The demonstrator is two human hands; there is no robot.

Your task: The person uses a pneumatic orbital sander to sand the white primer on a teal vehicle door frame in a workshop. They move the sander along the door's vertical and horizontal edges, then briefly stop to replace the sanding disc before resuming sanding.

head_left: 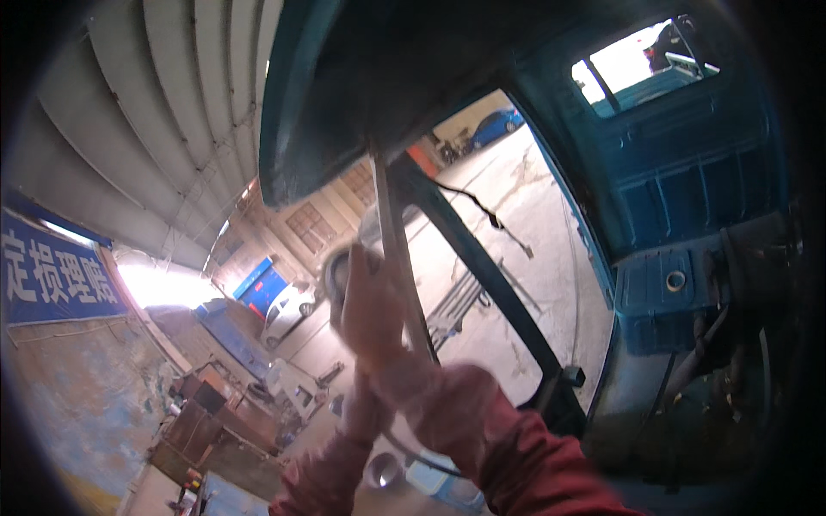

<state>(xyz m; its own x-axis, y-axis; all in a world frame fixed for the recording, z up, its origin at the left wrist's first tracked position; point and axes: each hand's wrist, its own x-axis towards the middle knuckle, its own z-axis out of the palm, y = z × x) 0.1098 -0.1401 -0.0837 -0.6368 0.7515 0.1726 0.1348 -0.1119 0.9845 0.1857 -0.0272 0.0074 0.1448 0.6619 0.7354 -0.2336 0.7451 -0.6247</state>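
Grey rounded object [334, 275], toward nine o'clock, just beside the pale-edged pillar [407, 275]: probably stiff and fairly light, best taken by its curved rim. Blurred right hand [376, 305] seemingly curled around it, finger closure impossible to make out; left hand lost behind the right wrist, grip unreadable. Toward eight o'clock, brown boxes [201, 408], contents indistinct. At three o'clock, blue box-like base [635, 282] with pale ring [668, 281] on top, inside unseen.
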